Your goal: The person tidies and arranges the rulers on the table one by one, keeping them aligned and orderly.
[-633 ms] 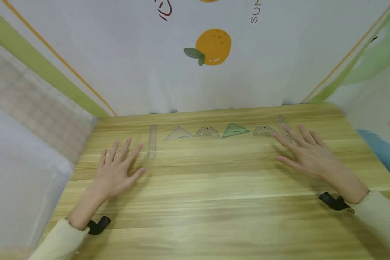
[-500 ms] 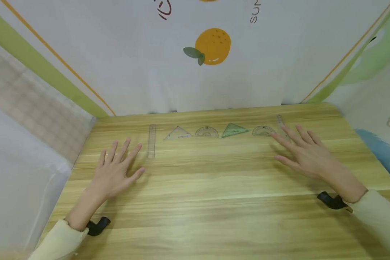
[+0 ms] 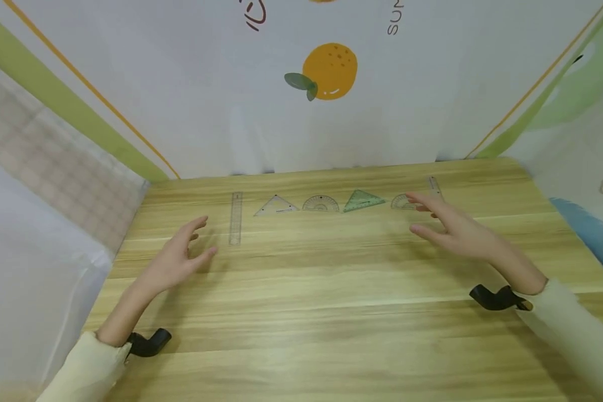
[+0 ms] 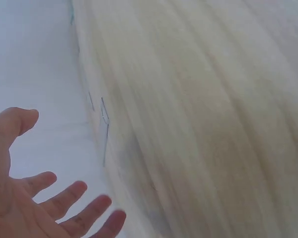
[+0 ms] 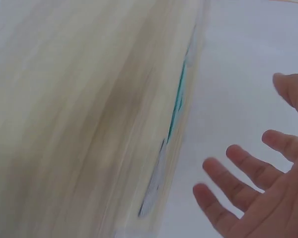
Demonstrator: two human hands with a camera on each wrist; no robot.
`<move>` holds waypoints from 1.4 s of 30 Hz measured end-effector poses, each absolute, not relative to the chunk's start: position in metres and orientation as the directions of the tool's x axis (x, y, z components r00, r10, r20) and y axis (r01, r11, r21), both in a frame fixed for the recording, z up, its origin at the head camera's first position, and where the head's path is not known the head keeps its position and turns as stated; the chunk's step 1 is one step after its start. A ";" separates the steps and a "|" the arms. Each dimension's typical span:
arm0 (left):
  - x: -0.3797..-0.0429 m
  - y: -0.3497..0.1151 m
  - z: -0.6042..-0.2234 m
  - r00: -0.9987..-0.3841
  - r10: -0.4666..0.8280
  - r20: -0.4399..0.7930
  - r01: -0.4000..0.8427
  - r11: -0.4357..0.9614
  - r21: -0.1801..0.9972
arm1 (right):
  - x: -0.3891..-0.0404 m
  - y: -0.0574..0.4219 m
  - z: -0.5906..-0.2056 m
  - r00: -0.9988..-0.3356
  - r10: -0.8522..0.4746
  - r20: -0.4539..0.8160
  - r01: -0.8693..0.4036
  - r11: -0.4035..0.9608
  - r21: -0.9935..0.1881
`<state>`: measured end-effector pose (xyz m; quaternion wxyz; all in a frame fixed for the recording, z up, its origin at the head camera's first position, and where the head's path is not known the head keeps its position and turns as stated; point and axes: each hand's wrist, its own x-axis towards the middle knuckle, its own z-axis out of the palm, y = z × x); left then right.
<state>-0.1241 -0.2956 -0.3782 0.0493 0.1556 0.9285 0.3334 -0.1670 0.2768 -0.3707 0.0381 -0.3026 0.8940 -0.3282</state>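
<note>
My left hand (image 3: 173, 265) hovers over the table's left side, thumb and fingers apart and holding nothing. Just right of its fingertips lies a clear straight ruler (image 3: 235, 218). My right hand (image 3: 459, 230) is above the right side, also holding nothing, its fingers loosely bent. It overlaps a clear protractor (image 3: 400, 202) and the lower part of another clear ruler (image 3: 434, 186) in the head view. Between the hands lie a clear set square (image 3: 276, 206), another clear protractor (image 3: 321, 204) and a green set square (image 3: 363, 201). Both wrist views show spread, relaxed fingers.
The wood-grain table (image 3: 301, 312) ends at a white curtain (image 3: 206, 100) printed with an orange (image 3: 330, 71). The measuring tools lie in a row near that far edge. A black wrist mount (image 3: 494, 297) sticks out below the right wrist, with a matching one on the left.
Both hands have turned from palm down, with fingers spread, to thumb side up with fingers bent inward. The right hand has shifted slightly left. The rulers, protractors and set squares have stayed put.
</note>
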 end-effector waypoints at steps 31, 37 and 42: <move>-0.138 -0.306 -0.384 -0.977 0.212 -0.012 0.104 0.530 0.842 | -0.218 0.206 -0.376 -0.848 -0.525 0.070 -0.306 0.377 -0.874; -0.141 -0.302 -0.385 -0.979 0.204 -0.024 0.098 0.564 0.820 | -0.225 0.184 -0.373 -0.834 -0.545 0.090 -0.310 0.327 -0.892; -0.143 -0.298 -0.386 -0.976 0.215 -0.025 0.102 0.560 0.823 | -0.230 0.167 -0.376 -0.829 -0.551 0.091 -0.296 0.294 -0.909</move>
